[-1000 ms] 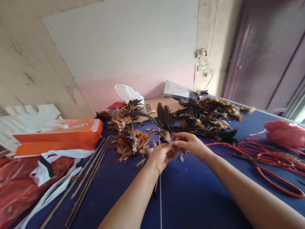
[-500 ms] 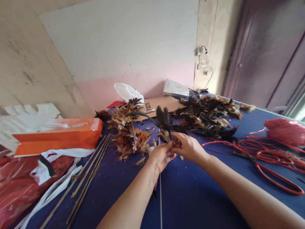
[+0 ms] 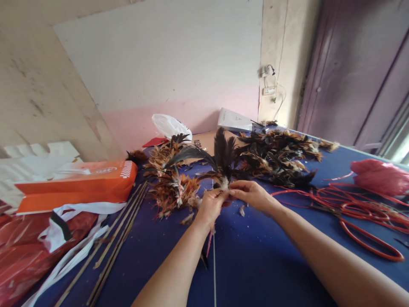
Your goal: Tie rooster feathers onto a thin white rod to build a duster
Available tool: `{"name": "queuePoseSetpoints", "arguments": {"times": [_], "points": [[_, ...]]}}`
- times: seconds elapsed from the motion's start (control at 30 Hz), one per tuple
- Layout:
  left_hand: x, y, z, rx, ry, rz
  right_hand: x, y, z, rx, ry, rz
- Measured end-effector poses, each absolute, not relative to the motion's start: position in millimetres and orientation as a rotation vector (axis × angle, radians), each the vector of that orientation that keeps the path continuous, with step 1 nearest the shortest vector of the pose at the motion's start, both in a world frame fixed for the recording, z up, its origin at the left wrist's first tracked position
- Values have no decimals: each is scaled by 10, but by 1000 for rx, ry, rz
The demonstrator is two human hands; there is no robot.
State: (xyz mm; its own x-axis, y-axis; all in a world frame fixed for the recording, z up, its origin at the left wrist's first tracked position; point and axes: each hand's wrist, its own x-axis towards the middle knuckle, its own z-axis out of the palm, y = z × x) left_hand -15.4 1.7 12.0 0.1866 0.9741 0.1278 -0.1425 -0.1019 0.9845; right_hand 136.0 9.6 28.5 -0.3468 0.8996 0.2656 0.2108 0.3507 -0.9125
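Here, dark feathers (image 3: 223,151) in both hands (image 3: 210,205) (image 3: 251,194)

The feather bunch (image 3: 223,155) is black, whitish at its base. Left of it, the feather clump (image 3: 172,192) is rust-brown, the bag (image 3: 79,187) orange with white checks (image 3: 128,169); below it, the blue table (image 3: 255,256) bears a white line (image 3: 214,268).

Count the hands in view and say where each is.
2: the left hand, holding the dark feather bunch by its base, and the right hand, fingertips at that base.
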Motion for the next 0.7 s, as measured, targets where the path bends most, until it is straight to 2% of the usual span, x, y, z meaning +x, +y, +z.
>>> {"name": "queuePoseSetpoints", "arguments": {"times": [0.13,0.3,0.5,0.7], "points": [[-165,-9,153,1392,903,1133,1325,76,296,-928,-1695,1121],[-328,22,317,1125,767,1308,1294,89,275,-1081,-1571,1015],[-577,44,497,837,546,1438,1163,-53,246,-1030,-2044,879],[-665,-78,405,806,613,1386,976,-255,157,-837,-2453,457]]}}
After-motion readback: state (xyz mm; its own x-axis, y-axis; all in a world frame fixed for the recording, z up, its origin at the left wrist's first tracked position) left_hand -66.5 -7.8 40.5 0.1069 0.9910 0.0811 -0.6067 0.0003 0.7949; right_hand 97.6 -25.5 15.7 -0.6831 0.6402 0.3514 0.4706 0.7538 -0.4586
